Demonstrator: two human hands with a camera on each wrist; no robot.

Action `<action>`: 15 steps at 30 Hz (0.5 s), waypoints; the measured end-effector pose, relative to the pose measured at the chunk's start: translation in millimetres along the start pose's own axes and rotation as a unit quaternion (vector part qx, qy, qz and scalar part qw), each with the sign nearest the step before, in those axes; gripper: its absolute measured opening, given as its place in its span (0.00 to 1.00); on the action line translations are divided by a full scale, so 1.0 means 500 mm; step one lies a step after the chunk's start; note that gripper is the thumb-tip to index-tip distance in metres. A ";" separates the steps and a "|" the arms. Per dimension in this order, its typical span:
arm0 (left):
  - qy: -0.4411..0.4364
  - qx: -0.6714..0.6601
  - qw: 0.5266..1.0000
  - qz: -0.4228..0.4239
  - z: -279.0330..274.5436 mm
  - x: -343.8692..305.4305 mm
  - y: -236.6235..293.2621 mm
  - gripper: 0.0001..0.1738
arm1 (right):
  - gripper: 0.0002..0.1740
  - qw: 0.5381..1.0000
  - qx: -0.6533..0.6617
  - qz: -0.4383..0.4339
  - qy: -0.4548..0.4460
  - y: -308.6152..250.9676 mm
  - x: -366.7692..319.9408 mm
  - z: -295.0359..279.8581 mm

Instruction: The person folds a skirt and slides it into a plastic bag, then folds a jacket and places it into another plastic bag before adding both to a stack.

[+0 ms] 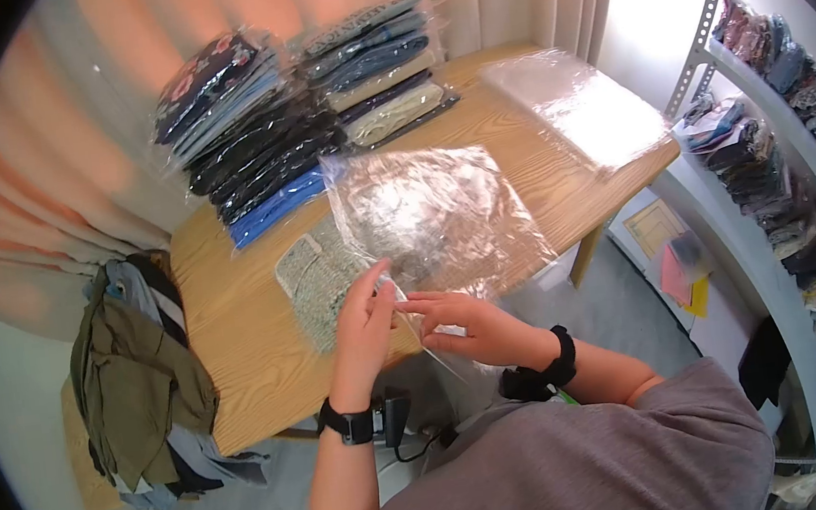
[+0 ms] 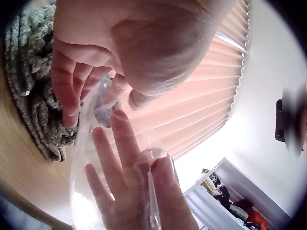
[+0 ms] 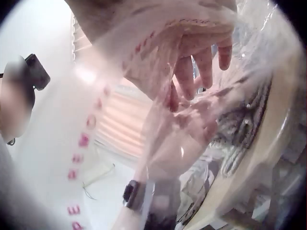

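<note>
A large clear plastic bag (image 1: 443, 211) lies across the table, its near edge between the two hands. The left hand (image 1: 367, 320) holds that edge, and in the left wrist view its curled fingers and thumb are at the film (image 2: 98, 120). Facing it, the right hand (image 1: 462, 327) touches the film with fingers mostly straight and spread; in the left wrist view plastic passes over its thumb. Red print shows on the bag (image 3: 88, 120) in the right wrist view. Beside the left hand, a folded grey-green knitted garment (image 1: 315, 281) lies on the table, partly under the bag.
Two stacks of bagged folded clothes (image 1: 254, 142) (image 1: 378, 77) stand at the table's back. Flat clear bags (image 1: 577, 105) lie at the right end. Loose clothes (image 1: 140, 376) hang at the table's left side. Metal shelves (image 1: 763, 104) with packed garments stand at the right.
</note>
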State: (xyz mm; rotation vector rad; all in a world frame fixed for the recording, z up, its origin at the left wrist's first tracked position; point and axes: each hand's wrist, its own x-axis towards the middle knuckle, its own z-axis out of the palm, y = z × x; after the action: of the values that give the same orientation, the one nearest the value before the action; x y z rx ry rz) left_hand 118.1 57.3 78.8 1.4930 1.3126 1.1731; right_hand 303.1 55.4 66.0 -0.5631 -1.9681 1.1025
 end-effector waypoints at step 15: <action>0.207 -0.100 0.971 -0.057 -0.165 -0.077 -0.068 0.20 | 0.10 0.936 0.069 0.149 0.311 0.056 -0.040 -0.090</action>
State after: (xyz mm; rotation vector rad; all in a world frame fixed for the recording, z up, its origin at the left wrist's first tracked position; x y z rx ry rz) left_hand 29.0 23.2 60.7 1.0468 1.4773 1.5470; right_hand 351.4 78.8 47.4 -1.0153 -1.2724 1.0612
